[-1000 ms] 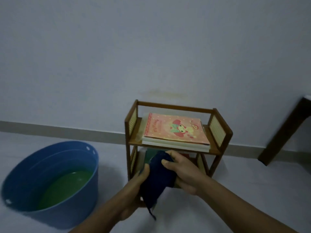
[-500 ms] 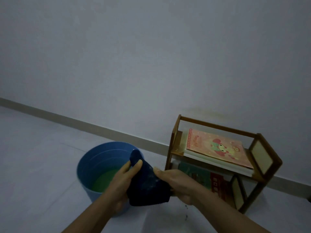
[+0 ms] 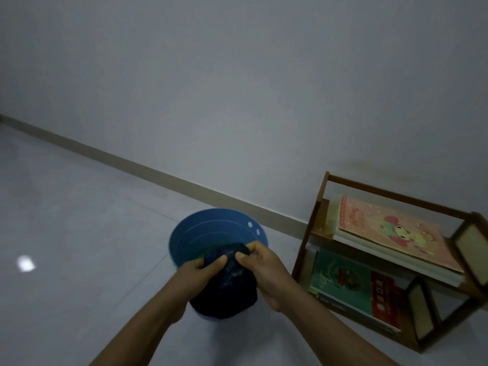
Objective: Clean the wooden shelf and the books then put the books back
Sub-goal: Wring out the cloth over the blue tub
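While both hands grip cloth [image 3: 224, 283], bucket [image 3: 184, 235] below.

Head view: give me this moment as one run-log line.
hands: left and right grip dark blue cloth | cloth: over blue bucket | books: on wooden shelf | wiping: not started
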The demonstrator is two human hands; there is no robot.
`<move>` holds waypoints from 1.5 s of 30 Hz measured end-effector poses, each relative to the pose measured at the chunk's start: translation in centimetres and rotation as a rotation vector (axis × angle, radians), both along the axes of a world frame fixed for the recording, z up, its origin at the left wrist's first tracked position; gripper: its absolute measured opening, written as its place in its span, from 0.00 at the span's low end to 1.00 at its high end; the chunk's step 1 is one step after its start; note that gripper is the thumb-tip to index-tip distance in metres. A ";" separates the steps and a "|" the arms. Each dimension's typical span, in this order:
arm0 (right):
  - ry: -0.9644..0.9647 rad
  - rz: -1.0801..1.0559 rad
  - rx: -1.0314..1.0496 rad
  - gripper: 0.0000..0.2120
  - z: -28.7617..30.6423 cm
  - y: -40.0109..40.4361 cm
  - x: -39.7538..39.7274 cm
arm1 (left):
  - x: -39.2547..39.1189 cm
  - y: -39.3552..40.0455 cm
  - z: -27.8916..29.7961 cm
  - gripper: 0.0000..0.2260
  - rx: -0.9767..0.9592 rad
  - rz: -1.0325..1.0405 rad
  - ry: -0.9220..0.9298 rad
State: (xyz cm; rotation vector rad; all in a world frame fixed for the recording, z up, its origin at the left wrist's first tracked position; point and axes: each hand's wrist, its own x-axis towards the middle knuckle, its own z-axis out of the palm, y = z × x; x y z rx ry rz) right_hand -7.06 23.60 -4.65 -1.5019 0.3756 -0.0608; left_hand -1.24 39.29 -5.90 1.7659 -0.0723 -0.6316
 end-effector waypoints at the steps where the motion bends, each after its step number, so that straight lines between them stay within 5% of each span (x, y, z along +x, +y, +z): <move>1: -0.012 0.003 -0.016 0.01 0.2 -0.2 0.2 | 0.1 -0.2 0.4 0.16 -0.081 -0.018 0.029; 6: -0.027 -0.014 -0.082 0.17 0.0 -1.4 1.4 | 0.0 -1.5 0.7 0.09 -0.385 0.045 0.145; 13: -0.073 -0.001 -0.092 0.31 -2.6 -1.1 2.3 | 0.2 -2.8 -1.9 0.21 -0.640 0.133 0.279; 15: -0.079 -0.026 -0.120 0.30 -3.0 -1.0 2.3 | 0.8 -3.3 -2.1 0.22 -0.428 0.144 0.163; 18: -0.039 0.007 -0.230 0.26 -3.3 -1.0 2.0 | 2.6 -3.0 -3.4 0.22 0.410 -0.082 -0.419; 20: 0.027 0.093 -0.538 0.22 -4.0 -1.0 1.8 | 2.7 -2.3 -4.3 0.23 0.830 -0.169 -0.699; 22: 0.070 0.173 -0.994 0.19 -4.6 -1.1 1.7 | 2.1 -1.8 -4.9 0.23 0.796 -0.164 -0.754; 24: 0.068 0.218 -1.236 0.18 -4.3 -1.4 1.6 | 1.7 -1.4 -5.3 0.22 0.571 -0.247 -0.835; 27: 0.014 0.489 -1.219 0.25 -3.6 -1.9 1.9 | 1.9 -0.7 -4.6 0.14 0.404 -0.511 -0.818; 30: 0.138 0.701 -1.284 0.37 -4.1 -1.8 2.1 | 2.1 -0.6 -4.5 0.18 0.481 -0.629 -0.703; 35: 0.029 0.536 -1.514 0.32 -6.1 -0.2 2.6 | 2.0 -2.5 -5.5 0.14 0.831 -0.587 -0.936; 45: 0.051 0.497 -1.526 0.33 -6.3 0.3 2.0 | 1.3 -3.4 -6.8 0.10 0.944 -0.545 -0.986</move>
